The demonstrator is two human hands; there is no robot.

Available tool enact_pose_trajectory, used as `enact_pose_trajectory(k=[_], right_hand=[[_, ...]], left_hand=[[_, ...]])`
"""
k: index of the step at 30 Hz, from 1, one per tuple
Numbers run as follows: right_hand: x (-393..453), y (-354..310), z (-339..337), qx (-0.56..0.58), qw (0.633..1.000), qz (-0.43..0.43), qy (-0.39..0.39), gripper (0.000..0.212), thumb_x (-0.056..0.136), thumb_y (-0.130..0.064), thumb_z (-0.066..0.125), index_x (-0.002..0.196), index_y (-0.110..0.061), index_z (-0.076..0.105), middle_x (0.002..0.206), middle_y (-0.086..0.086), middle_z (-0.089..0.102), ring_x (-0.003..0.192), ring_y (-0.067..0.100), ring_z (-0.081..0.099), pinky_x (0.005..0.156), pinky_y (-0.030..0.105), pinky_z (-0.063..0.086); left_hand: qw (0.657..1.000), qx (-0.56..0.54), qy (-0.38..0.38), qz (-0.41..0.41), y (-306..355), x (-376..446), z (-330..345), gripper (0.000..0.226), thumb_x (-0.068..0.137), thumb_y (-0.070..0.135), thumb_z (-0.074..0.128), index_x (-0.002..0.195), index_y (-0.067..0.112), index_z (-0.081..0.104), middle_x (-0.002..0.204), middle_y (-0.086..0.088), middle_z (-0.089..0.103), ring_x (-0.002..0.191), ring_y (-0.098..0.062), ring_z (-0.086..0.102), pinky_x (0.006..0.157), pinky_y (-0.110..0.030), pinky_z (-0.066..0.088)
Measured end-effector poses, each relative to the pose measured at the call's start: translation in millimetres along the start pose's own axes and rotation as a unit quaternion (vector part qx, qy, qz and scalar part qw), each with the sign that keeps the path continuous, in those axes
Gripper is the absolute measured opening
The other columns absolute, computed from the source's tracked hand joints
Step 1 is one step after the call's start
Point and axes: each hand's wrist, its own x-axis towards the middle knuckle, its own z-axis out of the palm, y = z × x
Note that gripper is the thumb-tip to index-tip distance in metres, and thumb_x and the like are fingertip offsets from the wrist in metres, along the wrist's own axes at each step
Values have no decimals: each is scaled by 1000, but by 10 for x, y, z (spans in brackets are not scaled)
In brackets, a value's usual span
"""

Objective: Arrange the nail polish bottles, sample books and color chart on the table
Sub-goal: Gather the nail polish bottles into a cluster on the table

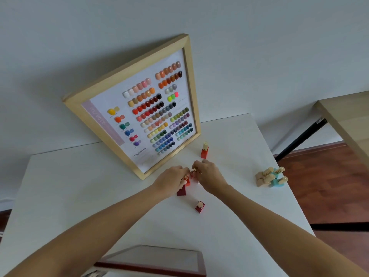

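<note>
Red bottles: cluster mid-desk under both hands; dark red bottle [181, 191] upright beneath left hand [173, 181]
Left fingers: closed on a gold cap
Right hand [209, 174]: fingers pinching a small pink bottle [192, 174]
Color chart [139, 108]: framed, leaning on wall
Desk [79, 186]: white

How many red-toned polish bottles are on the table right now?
At least 4: one upright by the color chart's lower corner, one nearest the camera, a dark one and an orange-red one under the left hand. The hands may hide more.
</note>
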Motion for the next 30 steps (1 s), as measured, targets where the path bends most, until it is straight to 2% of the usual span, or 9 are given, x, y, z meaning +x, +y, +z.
enact_pose_trajectory(k=[4,7,10,15,18,21,23,28,30], right_hand=[[-114,125,-79,22,1000,17,6,18,95,-19,51,108,-11,60,102,9,59,81,22,58,71,30,52],[-306,290,-152,37,999,36,10,16,96,-18,50,105,-10,61,100,8,61,77,20,58,67,27,49],[-587,470,-263,100,993,57,19,12,97,-14,48,94,-13,59,94,4,69,73,15,68,60,22,49],[-1135,781,-520,149,981,97,76,12,95,-7,50,88,-8,60,82,-7,70,64,2,67,68,17,53],[-1436,1013,-657,152,974,132,104,11,93,-6,53,86,-11,60,82,-6,72,65,5,68,68,14,50],[-1662,1241,-788,91,969,173,148,9,91,-8,56,91,-11,65,79,-7,63,70,8,59,65,14,43],[-1761,1370,-862,88,964,190,161,11,91,-6,55,89,-11,65,78,-3,65,71,9,61,67,15,44],[-1858,1584,-988,114,954,210,181,14,91,-2,53,82,-8,62,73,-3,63,61,-17,60,59,0,42],[-1843,1647,-1013,115,952,212,188,16,91,-1,53,80,-6,62,71,-4,62,62,-13,61,60,6,47]], left_hand=[[1000,13,11,4,21,-15,-49,19,93,18,56,111,12,58,105,-8,65,96,-25,65,68,-20,44],[1000,13,26,8,72,-8,-130,21,95,21,53,114,14,59,108,-7,66,101,-21,64,75,-22,52],[998,7,46,30,184,38,-247,21,95,22,53,113,16,61,106,-5,67,100,-19,65,78,-23,56],[992,-1,69,101,571,221,-394,22,93,21,55,114,14,61,107,-4,67,98,-18,66,75,-23,57],[988,-6,53,146,909,358,-384,22,94,20,53,115,15,61,108,-4,67,96,-19,64,78,-33,58],[983,-5,19,183,1269,466,-251,21,94,19,53,112,15,62,104,-3,65,91,-21,64,75,-35,57],[979,1,-13,202,1504,527,-106,21,94,18,54,113,14,62,104,-5,64,92,-23,64,77,-36,56],[973,21,-64,222,1979,687,222,22,92,11,55,113,10,62,106,-10,64,94,-28,63,80,-37,54],[973,28,-72,219,2113,746,328,19,92,9,53,109,8,61,108,-13,64,94,-31,63,79,-38,53]])
